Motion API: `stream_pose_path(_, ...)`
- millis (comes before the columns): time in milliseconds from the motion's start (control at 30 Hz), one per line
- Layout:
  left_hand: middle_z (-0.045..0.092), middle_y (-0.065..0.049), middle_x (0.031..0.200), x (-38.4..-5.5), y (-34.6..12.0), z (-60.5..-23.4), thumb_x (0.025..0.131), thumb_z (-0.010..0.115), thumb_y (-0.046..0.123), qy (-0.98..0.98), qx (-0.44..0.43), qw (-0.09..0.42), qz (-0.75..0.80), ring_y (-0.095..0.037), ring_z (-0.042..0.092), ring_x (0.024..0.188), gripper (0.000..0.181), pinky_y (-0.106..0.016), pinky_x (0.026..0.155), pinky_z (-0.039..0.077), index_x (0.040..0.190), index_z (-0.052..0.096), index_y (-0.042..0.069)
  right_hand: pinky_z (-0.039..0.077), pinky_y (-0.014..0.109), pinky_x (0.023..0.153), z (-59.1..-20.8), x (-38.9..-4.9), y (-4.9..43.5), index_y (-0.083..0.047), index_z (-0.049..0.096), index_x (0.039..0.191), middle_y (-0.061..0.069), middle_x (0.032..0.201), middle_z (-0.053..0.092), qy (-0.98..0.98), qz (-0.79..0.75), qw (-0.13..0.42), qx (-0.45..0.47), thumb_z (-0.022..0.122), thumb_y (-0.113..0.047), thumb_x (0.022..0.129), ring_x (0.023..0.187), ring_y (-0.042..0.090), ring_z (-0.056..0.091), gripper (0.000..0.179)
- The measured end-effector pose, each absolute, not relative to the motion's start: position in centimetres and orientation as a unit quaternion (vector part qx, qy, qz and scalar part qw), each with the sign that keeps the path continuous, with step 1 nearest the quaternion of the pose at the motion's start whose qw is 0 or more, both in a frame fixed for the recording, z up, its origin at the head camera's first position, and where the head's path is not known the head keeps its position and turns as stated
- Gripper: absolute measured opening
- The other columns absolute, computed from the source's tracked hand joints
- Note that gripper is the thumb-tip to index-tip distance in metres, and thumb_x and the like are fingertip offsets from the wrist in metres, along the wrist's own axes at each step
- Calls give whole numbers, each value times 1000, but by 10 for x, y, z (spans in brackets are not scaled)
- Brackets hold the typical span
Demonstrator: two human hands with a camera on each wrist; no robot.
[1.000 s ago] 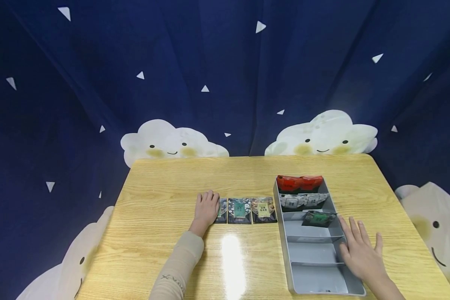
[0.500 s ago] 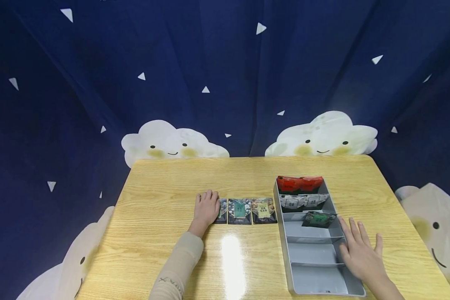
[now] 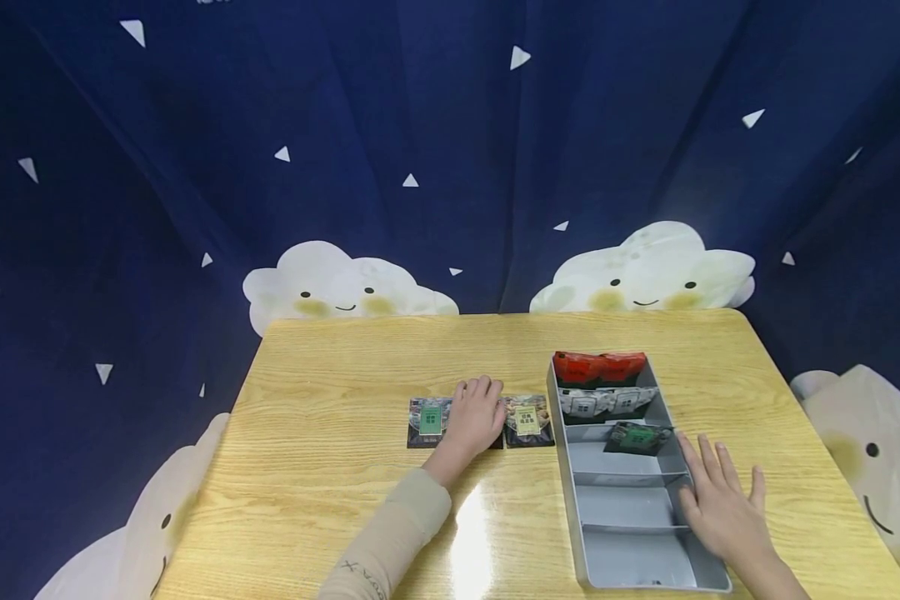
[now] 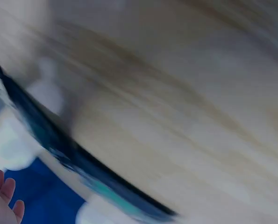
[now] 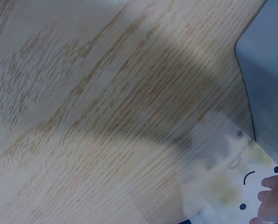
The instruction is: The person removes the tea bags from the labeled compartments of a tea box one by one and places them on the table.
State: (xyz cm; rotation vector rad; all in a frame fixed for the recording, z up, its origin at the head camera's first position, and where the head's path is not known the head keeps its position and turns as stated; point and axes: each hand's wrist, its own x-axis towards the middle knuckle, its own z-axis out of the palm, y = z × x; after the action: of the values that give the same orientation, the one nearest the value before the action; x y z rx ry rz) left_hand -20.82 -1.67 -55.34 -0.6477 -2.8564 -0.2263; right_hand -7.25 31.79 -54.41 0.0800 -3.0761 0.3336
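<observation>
Three flat dark patterned sachets lie in a row on the table left of a grey divided box (image 3: 633, 561). My left hand (image 3: 474, 421) is over the middle sachet (image 3: 497, 443) and covers most of it; its fingers look relaxed in the head view. To the hand's left lies the green-labelled sachet (image 3: 429, 421), to its right the yellow-labelled sachet (image 3: 528, 421). My right hand (image 3: 726, 506) lies along the box's right wall, fingers spread, thumb over the rim. The left wrist view is blurred, with fingertips (image 4: 7, 189) at its lower left corner.
Inside the box, red sachets (image 3: 598, 367) fill the rearmost compartment and white patterned sachets (image 3: 607, 402) the second. One dark green sachet (image 3: 636, 437) leans in the third. Behind the wooden table (image 3: 330, 358) hangs a blue curtain (image 3: 450, 100) with clouds.
My left hand has moved right from the leftmost sachet to the middle one, uncovering the green-labelled sachet. The right hand and the box have stayed in place.
</observation>
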Motion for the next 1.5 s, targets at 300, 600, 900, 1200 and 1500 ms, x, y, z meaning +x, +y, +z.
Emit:
stream_pose_path(300, 49, 4, 104, -185, 55, -533, 94, 40, 32, -947, -284, 135, -61, -13, 46, 97, 21, -33, 90, 33, 109, 50, 21, -18, 61, 98, -545, -73, 317, -22, -2, 148, 22, 148, 14, -994, 108, 21, 23, 42, -20, 91, 137, 39, 1, 72)
stream_pose_path(600, 46, 9, 109, -172, 111, -527, 95, 36, 37, -933, -336, 130, -14, -9, 44, 102, 27, -30, 91, 32, 119, 48, 29, -18, 61, 98, -546, -73, 317, -22, -2, 148, 21, 148, 15, -993, 109, 26, 24, 41, -19, 91, 137, 38, 2, 72)
stream_pose_path(900, 44, 12, 115, -170, 140, -532, 95, 37, 40, -928, -355, 107, 19, -8, 43, 107, 28, -30, 94, 31, 120, 44, 33, -17, 61, 98, -546, -74, 317, -23, -4, 147, 22, 148, 13, -994, 103, 24, 26, 42, -20, 91, 137, 39, 2, 73)
stream_pose_path(1200, 43, 13, 116, -168, 152, -531, 95, 39, 42, -922, -369, 106, 47, -5, 43, 106, 30, -28, 95, 31, 124, 44, 35, -16, 63, 97, -545, -73, 318, -22, -3, 147, 22, 148, 14, -994, 104, 24, 25, 41, -20, 91, 137, 39, 1, 72)
stream_pose_path(1500, 43, 16, 117, -167, 163, -532, 92, 45, 44, -917, -381, 97, 65, -4, 42, 107, 28, -31, 100, 28, 119, 47, 36, -17, 62, 97, -545, -73, 319, -21, -3, 147, 23, 148, 14, -994, 103, 21, 22, 41, -20, 91, 137, 40, 0, 72)
